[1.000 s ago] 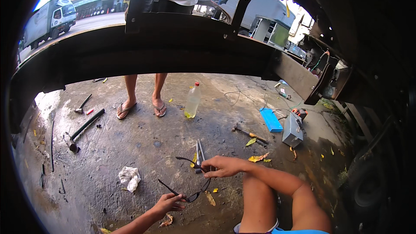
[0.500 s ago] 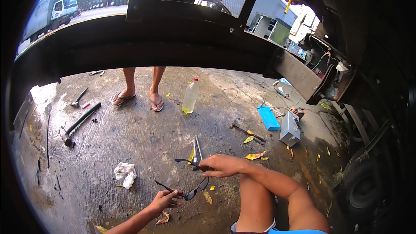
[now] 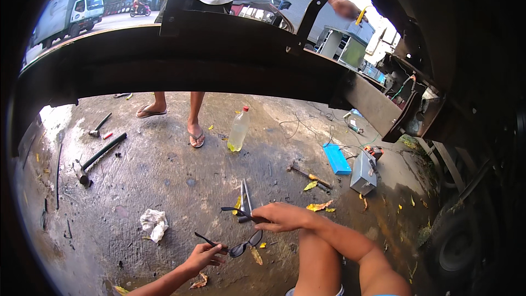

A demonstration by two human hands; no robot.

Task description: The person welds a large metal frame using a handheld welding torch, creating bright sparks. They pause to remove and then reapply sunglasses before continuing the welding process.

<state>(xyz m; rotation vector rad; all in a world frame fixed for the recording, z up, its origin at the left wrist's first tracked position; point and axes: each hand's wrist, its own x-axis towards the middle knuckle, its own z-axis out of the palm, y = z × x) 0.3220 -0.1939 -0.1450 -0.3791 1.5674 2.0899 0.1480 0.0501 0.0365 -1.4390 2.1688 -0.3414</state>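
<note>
Looking down from the head view, the glasses hang between the two hands, just above the wet floor, lenses low and both arms spread. The left hand has its thumb and fingers brought together on one arm near the hinge; the right hand, palm down, has bent fingers round the other arm, though the back of the hand hides how firm that hold is. Pulling the hands apart unevenly could overstrain a hinge, since each side is gripped separately. If either light grip slipped, the glasses could drop and scratch their lenses on the gritty concrete, or knock against the metal rods lying near the right fingers. The left fingertips sit close to a lens, so a small slide could smear it. The dark beam crosses in front of the head, and leaning forward carelessly might mean a bump that jolts the hands. The bottle and hammer lie well apart, so they seem little risk.
</note>
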